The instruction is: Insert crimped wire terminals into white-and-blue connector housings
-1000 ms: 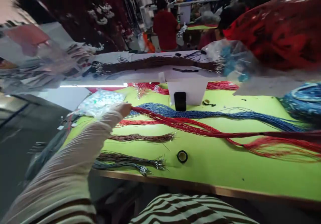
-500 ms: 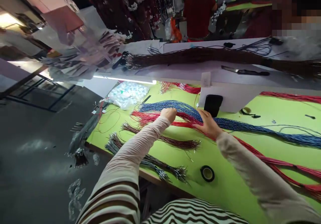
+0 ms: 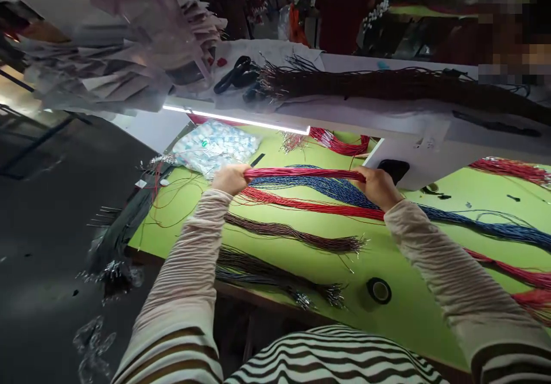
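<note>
A bundle of pinkish-red wires [image 3: 303,173] is stretched level between my hands above the table. My left hand [image 3: 230,178] is closed round its left end. Farther right, my right hand [image 3: 379,187] grips the same bundle. Directly behind and below it lie blue wires [image 3: 331,192], which run on to the right edge. A second bundle of red wires [image 3: 310,205] rests on the green table [image 3: 275,258] just nearer to me. Nearer still are brown wires [image 3: 297,236] and dark grey wires [image 3: 275,272] with bare metal ends.
A roll of black tape [image 3: 379,290] lies near the front edge. Behind my left hand sits a clear bag of small white parts [image 3: 215,146]. A phone [image 3: 394,170] leans on a white panel. Overhead, a shelf [image 3: 370,111] carries dark wires [image 3: 387,85] and a lit tube [image 3: 241,120].
The pinkish-red bundle has come up off the table, and my hands have moved apart, the left leftward and the right rightward. The view has shifted slightly.
</note>
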`<state>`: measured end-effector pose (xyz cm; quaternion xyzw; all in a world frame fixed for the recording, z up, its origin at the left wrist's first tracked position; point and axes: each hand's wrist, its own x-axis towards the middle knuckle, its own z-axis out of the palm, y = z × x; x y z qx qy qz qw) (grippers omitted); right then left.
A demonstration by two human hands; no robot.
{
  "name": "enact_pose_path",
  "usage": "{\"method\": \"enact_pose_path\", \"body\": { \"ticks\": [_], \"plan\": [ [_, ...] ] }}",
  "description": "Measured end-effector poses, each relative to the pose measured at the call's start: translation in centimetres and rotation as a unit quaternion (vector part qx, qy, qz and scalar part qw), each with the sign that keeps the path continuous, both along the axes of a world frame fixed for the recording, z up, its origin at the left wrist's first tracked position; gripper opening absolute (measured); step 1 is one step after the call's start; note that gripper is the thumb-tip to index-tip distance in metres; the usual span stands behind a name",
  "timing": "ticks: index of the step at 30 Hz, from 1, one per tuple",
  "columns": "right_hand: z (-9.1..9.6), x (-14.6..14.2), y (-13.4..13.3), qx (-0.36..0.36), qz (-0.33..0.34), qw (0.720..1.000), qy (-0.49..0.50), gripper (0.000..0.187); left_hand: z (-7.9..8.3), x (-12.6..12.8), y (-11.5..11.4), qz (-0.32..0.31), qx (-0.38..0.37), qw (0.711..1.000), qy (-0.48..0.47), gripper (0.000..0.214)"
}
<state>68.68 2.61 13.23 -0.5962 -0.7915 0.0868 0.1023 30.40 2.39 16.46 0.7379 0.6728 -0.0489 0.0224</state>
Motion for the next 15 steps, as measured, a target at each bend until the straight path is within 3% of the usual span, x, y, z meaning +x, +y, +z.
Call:
{"method": "enact_pose_path", "body": {
  "ticks": [2,4,7,10,15],
  "plan": [
    [-2.5,-1.2,0.6,-0.075,-0.016,0.996,-0.052,0.026,-0.9,-1.9,1.4,0.022,-0.008,1.000,0.021,0.035],
    [-5.4,-2.5,1.0,-0.131,-0.015,0.988,-0.080,0.023,-2.9,-3.0,2.8,0.025,-0.044,0.998,0.036,0.030],
    [-8.6,-3.9,1.0,-0.134,-0.010,0.988,-0.078,0.032,-6.5,-3.7,4.3,0.006,-0.095,0.995,0.036,0.027],
    [-9.5,-4.2,0.6,-0.144,-0.003,0.986,-0.089,0.035,-9.1,-4.3,4.8,-0.036,-0.126,0.991,0.013,0.028],
    [-9.2,-4.2,-0.8,-0.154,0.007,0.981,-0.118,0.033,-11.1,-5.4,4.1,-0.101,-0.135,0.986,-0.012,0.034]
  ]
}}
